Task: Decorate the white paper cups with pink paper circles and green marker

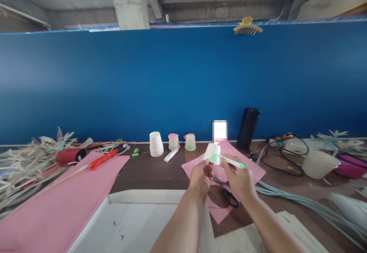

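Observation:
My left hand is closed on a white paper cup, held tilted above the table, with a green patch coloured on its side. In my right hand is a white marker with a green end, its tip side close against the green patch. Whether the tip touches the cup I cannot tell. Below my hands lie pink paper and scissors with black handles. Farther back stand stacked white cups, two cups with pink and green colouring, and a second marker.
A black cylinder stands by the blue partition. At left are orange-handled pliers or cutters on a pink sheet and piled strips. A white tray lies in front. Light-blue cords and a white tub are at right.

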The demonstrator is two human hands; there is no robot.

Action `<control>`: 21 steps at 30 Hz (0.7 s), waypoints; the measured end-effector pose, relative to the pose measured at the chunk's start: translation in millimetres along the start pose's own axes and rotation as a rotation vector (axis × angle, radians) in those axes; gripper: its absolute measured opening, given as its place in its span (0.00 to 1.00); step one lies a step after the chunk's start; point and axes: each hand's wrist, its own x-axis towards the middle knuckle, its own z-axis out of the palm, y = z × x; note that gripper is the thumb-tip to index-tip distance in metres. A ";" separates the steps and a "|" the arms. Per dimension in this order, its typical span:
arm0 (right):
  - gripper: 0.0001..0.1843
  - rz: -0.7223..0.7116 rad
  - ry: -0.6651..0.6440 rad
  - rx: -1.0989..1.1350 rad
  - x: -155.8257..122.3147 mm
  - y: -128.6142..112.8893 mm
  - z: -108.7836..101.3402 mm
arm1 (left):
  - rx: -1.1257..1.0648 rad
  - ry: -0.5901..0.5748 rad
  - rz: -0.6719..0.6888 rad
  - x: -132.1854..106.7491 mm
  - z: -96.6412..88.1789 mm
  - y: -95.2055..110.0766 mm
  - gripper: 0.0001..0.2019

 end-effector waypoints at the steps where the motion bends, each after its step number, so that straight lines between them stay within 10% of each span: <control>1: 0.17 -0.006 -0.003 -0.010 0.0 -0.3 -0.4 | 0.000 -0.001 0.003 0.3 -0.2 -0.2 0.02; 21: 0.17 -0.013 -0.002 0.019 -1.2 2.0 1.3 | -0.015 0.015 -0.012 -3.1 2.1 1.9 0.01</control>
